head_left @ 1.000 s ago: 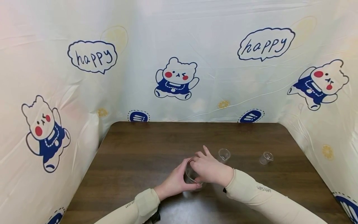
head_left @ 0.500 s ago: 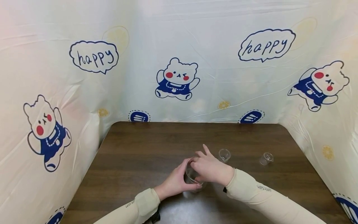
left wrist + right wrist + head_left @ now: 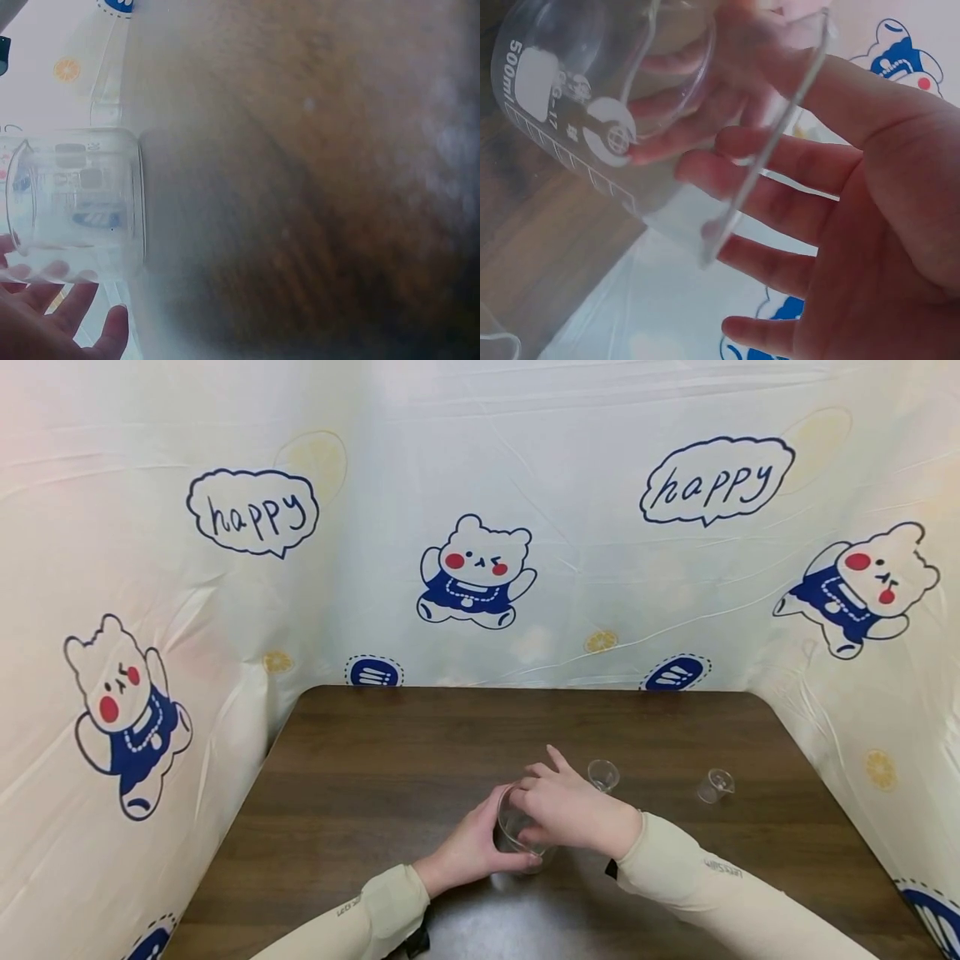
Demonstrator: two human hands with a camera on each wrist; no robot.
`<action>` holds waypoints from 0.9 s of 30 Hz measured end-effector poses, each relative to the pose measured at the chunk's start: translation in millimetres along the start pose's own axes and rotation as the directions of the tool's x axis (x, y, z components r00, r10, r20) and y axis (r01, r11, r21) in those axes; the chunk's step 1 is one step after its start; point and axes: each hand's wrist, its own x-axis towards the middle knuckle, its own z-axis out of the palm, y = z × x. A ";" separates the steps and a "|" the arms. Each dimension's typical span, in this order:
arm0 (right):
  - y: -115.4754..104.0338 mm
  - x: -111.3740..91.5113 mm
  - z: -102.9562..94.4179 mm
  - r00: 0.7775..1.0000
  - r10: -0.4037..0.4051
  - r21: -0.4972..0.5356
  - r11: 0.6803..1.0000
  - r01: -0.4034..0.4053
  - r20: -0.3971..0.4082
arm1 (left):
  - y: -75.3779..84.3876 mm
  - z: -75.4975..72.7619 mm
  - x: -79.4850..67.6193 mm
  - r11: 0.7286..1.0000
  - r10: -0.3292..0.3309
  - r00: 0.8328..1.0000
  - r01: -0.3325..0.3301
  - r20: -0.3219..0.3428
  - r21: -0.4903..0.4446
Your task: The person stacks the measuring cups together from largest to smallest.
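A large clear glass beaker [image 3: 517, 835] marked 500ml stands near the middle of the dark table. My left hand [image 3: 472, 839] grips its side from the left, with the thumb along the near side. In the right wrist view the beaker [image 3: 577, 112] tilts across the picture, and a second rounded glass rim [image 3: 697, 86] shows inside it. My right hand [image 3: 566, 810] is at the beaker's mouth, thumb and several fingertips inside the rim. Those fingers [image 3: 765, 191] are spread and loosely bent, with nothing plainly pinched.
Behind the right hand stands a small clear beaker [image 3: 603, 775]. Farther right on the brown table [image 3: 360, 793] is an even smaller one [image 3: 716, 786]. A pale printed curtain [image 3: 480, 460] surrounds the back and both sides.
My right hand and forearm have shifted slightly to the right, with the fingers drawn back a little at the beaker's mouth. The left hand stays put on the large beaker.
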 end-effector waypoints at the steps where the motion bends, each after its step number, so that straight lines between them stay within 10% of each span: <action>1: 0.7 -0.9 -1.4 1.000 0.000 0.003 1.000 0.000 -0.008 | 0.2 -0.2 0.0 1.000 -0.002 1.000 0.002 0.004 -0.002; 27: 23.0 -28.1 -29.1 0.981 -0.029 0.056 0.998 0.040 -0.190 | 2.0 0.6 -0.6 0.998 0.046 0.999 -0.044 -0.025 0.048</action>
